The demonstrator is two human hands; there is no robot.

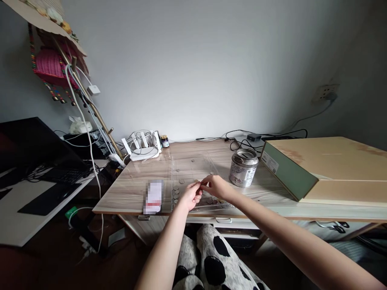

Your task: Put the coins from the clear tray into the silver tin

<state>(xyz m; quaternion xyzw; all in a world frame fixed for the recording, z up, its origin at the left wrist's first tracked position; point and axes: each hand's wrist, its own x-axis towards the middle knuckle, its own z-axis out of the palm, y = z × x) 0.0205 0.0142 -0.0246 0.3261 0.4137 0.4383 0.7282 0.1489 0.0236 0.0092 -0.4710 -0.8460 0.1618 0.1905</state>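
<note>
My left hand (191, 195) and my right hand (217, 187) meet fingertip to fingertip over a clear plastic tray (198, 169) at the desk's front. The left fingers are curled and closed. Thumb and fingers of the right hand are pinched together beside them. Anything between the fingertips is too small to make out. Silver coins (176, 192) lie scattered on the tray, several in a row along its left side and others near my right wrist. A round metal tin (244, 168) with a lid stands upright to the right of my right hand.
A phone (153, 196) lies left of the tray. Behind it stand a white router (144, 151) and a small dark jar (165, 141). A large cardboard box (326, 161) fills the desk's right side. Black cables (238, 137) run along the wall. A laptop (42, 149) is far left.
</note>
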